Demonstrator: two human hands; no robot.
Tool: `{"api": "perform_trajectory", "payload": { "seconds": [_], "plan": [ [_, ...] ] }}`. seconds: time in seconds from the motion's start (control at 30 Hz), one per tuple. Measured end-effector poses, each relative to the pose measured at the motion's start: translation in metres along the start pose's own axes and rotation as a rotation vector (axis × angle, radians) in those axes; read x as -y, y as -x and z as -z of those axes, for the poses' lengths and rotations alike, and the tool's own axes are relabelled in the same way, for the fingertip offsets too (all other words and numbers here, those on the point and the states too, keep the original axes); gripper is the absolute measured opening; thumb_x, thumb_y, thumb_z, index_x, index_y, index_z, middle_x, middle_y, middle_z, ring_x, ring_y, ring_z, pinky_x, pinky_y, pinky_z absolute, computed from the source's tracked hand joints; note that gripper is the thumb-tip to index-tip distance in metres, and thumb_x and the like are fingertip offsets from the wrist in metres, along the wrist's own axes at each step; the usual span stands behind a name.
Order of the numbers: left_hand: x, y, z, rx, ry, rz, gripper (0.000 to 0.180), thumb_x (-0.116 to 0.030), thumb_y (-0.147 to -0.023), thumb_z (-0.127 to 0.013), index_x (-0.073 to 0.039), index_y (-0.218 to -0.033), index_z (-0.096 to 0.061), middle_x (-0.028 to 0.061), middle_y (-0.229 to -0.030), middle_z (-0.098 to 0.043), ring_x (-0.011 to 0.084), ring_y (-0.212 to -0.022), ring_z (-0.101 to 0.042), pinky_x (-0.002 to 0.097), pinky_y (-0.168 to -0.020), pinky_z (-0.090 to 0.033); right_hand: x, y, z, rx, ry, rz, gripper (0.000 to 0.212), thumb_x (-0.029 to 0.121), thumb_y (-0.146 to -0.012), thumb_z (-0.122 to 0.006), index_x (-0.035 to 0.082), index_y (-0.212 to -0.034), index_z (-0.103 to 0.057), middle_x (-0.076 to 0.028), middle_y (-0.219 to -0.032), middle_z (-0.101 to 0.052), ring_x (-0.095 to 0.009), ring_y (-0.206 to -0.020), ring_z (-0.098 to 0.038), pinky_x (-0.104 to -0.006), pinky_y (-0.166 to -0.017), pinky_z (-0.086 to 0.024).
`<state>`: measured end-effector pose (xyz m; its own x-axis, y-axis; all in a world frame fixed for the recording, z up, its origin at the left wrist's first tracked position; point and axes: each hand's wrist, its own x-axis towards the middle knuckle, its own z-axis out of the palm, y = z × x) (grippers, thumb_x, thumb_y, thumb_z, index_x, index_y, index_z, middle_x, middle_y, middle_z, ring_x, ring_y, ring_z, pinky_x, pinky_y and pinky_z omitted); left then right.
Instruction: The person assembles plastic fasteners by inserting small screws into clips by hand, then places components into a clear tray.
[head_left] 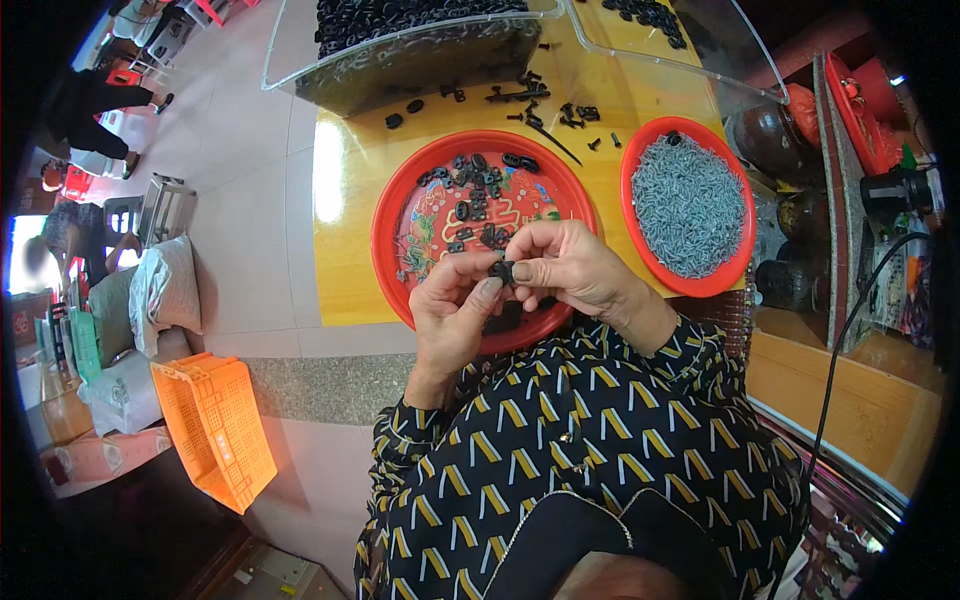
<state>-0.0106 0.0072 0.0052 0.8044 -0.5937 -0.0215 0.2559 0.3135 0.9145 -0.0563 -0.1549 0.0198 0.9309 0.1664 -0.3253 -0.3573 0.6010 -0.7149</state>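
Between the fingertips of both hands is a small black plastic part (502, 271), held over the near side of a red round tray (385, 215). My left hand (452, 305) pinches it from the left with thumb and forefinger. From the right, my right hand (568, 268) grips it with thumb and forefinger; the fingers hide much of its shape. Several black plastic parts (478, 185) and a few loose screws (412, 258) lie in the tray. To the right, a red oval tray (627, 190) is heaped with silvery screws (692, 210).
At the table's far side stands a clear plastic bin (420, 70) full of black parts, beside a clear tub (690, 65). Loose black pieces (540, 95) are scattered on the yellow table (345, 270). An orange crate (215, 430) sits on the floor at left; people are farther off.
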Motion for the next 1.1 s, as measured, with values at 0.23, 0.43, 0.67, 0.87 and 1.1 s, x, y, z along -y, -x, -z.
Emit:
{"api": "perform_trajectory", "payload": {
  "seconds": [0.23,0.43,0.67,0.87,1.1],
  "plan": [
    [-0.0049,0.0024,-0.0021,-0.02,-0.106,0.002,0.018,0.003,-0.079,-0.054,0.004,-0.097,-0.053,0.0058,-0.082,-0.059,0.0083,-0.07,-0.057,0.0179,-0.058,-0.044,-0.004,0.0014,0.0002,0.021,-0.061,-0.009,0.013,0.007,-0.077,-0.061,0.001,-0.084,-0.052,-0.005,-0.07,-0.055,-0.011,-0.058,-0.058,-0.0225,-0.053,-0.051],
    [-0.0022,0.0018,-0.0033,-0.022,-0.166,-0.002,0.017,0.005,-0.077,-0.055,0.005,-0.094,-0.055,0.0057,-0.083,-0.058,0.0096,-0.074,-0.057,0.0198,-0.064,-0.045,-0.0056,0.0004,0.0035,0.028,-0.089,-0.029,0.013,0.008,-0.077,-0.061,0.002,-0.082,-0.051,-0.004,-0.068,-0.054,-0.012,-0.058,-0.058,-0.0243,-0.053,-0.052],
    [-0.002,0.0031,-0.0051,0.001,-0.422,-0.132,0.018,0.005,-0.076,-0.056,0.004,-0.094,-0.055,0.0069,-0.088,-0.058,0.0112,-0.079,-0.056,0.0229,-0.072,-0.045,-0.0077,-0.0028,0.0046,0.054,-0.059,-0.021,0.011,0.008,-0.077,-0.061,0.003,-0.078,-0.051,-0.004,-0.068,-0.056,-0.011,-0.055,-0.057,-0.0232,-0.05,-0.052],
    [0.0,0.001,-0.0053,-0.052,-0.331,-0.045,0.018,0.004,-0.077,-0.055,0.003,-0.096,-0.056,0.0042,-0.081,-0.058,0.0078,-0.071,-0.053,0.0201,-0.063,-0.043,-0.0093,-0.0045,0.0058,0.049,-0.044,0.005,0.011,0.009,-0.078,-0.06,0.003,-0.08,-0.051,-0.004,-0.071,-0.056,-0.01,-0.058,-0.057,-0.0229,-0.052,-0.052],
    [0.0002,0.0023,-0.0043,-0.077,-0.077,0.016,0.022,0.002,-0.082,-0.051,0.002,-0.104,-0.053,0.0023,-0.085,-0.057,0.0045,-0.067,-0.049,0.0167,-0.059,-0.041,-0.0025,-0.0026,0.0005,0.063,-0.233,-0.041,0.011,0.007,-0.081,-0.056,0.0,-0.088,-0.052,-0.004,-0.078,-0.055,-0.012,-0.068,-0.057,-0.022,-0.058,-0.051]
  ]
}}
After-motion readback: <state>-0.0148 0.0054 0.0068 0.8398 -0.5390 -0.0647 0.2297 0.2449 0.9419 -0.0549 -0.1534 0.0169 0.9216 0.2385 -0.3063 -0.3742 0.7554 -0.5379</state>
